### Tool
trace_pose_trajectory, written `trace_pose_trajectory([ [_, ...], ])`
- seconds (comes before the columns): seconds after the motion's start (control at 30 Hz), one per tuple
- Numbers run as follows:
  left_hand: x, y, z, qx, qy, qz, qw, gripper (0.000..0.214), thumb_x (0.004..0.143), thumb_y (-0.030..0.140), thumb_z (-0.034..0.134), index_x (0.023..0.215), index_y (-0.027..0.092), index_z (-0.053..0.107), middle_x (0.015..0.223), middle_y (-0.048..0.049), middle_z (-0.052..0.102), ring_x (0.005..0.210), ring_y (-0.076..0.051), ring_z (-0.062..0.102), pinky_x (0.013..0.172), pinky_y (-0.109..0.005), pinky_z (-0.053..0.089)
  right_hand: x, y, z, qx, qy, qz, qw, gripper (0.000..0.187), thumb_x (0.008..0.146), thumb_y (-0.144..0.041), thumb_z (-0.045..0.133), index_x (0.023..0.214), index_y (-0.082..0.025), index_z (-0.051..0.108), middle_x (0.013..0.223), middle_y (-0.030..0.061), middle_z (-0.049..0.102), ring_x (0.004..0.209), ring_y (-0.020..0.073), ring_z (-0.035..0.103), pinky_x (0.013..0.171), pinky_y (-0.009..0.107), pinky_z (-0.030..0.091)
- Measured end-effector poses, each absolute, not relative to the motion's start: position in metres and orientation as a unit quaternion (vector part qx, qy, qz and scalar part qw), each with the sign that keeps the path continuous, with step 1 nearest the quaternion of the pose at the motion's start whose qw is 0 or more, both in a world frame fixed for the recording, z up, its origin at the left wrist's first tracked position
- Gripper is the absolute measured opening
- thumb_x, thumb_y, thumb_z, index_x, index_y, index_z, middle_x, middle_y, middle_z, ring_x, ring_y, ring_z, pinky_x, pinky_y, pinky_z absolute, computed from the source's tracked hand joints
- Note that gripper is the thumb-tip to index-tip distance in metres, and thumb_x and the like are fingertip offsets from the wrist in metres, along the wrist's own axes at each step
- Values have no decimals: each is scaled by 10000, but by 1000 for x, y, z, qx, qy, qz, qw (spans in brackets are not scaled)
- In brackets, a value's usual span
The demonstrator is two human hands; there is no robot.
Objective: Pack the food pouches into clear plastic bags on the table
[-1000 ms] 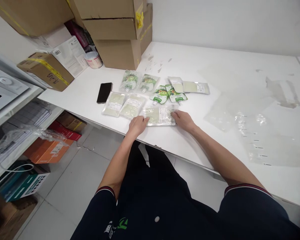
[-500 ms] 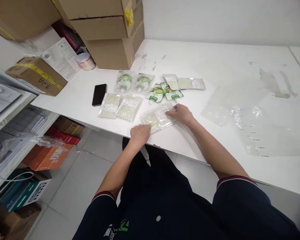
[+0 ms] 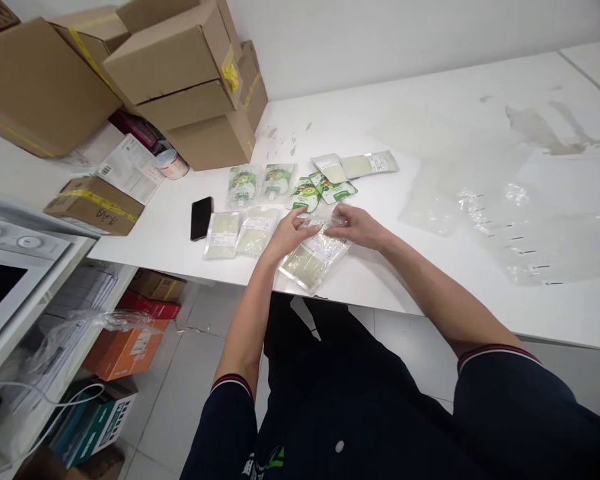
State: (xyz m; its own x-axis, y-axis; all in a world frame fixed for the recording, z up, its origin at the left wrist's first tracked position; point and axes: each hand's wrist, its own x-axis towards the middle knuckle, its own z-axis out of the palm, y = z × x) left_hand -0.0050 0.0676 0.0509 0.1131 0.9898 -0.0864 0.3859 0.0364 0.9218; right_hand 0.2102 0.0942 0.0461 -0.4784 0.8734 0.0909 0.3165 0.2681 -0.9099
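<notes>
Left hand (image 3: 293, 233): fingertips pinched on the top edge of the clear bag (image 3: 313, 260). Clear bag: on the white table (image 3: 430, 107), right of the black phone (image 3: 201, 218) and nearer the front edge than the phone, lying slantwise, pale contents and a printed label showing through. Right hand (image 3: 355, 225): likewise pinched shut on that top edge, just beside the left, further right of the phone. Rest, sweeping from the left: small taped carton (image 3: 94, 205) left of the phone; stacked cardboard boxes (image 3: 190, 80) behind the phone; two pale flat pouches (image 3: 221, 235) just right of the phone, side by side; green-printed pouches (image 3: 278, 181) behind and right of the phone, in a loose row; more pale pouches (image 3: 373, 163) further right and back; loose clear film (image 3: 530, 247) far right of the phone, well apart from the hands.
</notes>
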Motion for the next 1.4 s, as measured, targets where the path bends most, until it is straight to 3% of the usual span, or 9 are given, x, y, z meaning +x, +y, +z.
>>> trace_pose_trajectory([
  [0.13,2,79,42,515,559,420,495,668,780,315,755,1382,143,522,950,-84,729,863,-186,689,853,-333,536,215,97,51,-476,-644,481,357,391,792,-435,696,1058,-214,514,697,-28,577,619,135,525,614,286,437],
  [0.37,5,62,26,507,561,519,399,685,891,287,630,1523,285,366,1328,-81,653,1150,-179,644,973,-330,521,208,83,36,-428,-587,564,392,554,845,-407,638,1342,-256,447,787,-17,624,733,162,601,751,352,525],
  [0.47,5,58,19,525,530,528,406,511,911,333,599,1415,272,535,1366,-61,635,1200,-194,627,1014,-355,511,200,78,33,-419,-608,500,453,457,851,-397,608,1280,-252,549,796,-21,586,742,151,558,768,347,494],
  [0.6,2,57,19,542,533,507,406,292,887,350,623,1120,224,745,1193,-62,729,1166,-222,648,1039,-395,497,199,79,36,-426,-634,468,444,289,843,-391,619,1046,-205,707,742,-16,523,707,136,481,749,339,454],
  [0.83,-5,55,43,581,521,476,405,444,819,329,703,1250,223,672,1300,-78,675,1192,-222,620,1015,-375,496,209,83,49,-449,-649,465,402,480,799,-396,680,1242,-211,690,697,-22,496,661,144,437,716,368,446],
  [0.93,-7,53,51,585,558,440,392,445,819,297,686,1254,205,667,1025,-66,743,892,-185,673,809,-324,534,213,83,53,-474,-674,432,365,476,813,-395,677,1247,-201,691,685,-16,514,656,148,457,713,373,448],
  [1.07,-10,54,56,592,610,374,372,365,786,270,680,1135,168,709,660,5,616,599,-125,542,594,-261,433,215,85,55,-487,-713,395,315,281,819,-366,672,1024,-185,736,770,28,595,716,167,530,742,375,471],
  [1.2,-18,57,52,595,606,326,416,257,743,327,695,916,137,706,726,-9,628,641,-124,539,600,-251,421,214,84,52,-448,-737,396,315,137,812,-320,658,831,-185,667,941,75,619,817,188,561,773,372,499],
  [1.4,-31,57,38,562,614,287,474,241,782,305,648,932,122,693,783,-37,662,719,-164,606,699,-293,486,194,80,33,-479,-650,523,274,144,834,-278,616,923,-169,646,686,7,613,636,147,538,634,292,455],
])
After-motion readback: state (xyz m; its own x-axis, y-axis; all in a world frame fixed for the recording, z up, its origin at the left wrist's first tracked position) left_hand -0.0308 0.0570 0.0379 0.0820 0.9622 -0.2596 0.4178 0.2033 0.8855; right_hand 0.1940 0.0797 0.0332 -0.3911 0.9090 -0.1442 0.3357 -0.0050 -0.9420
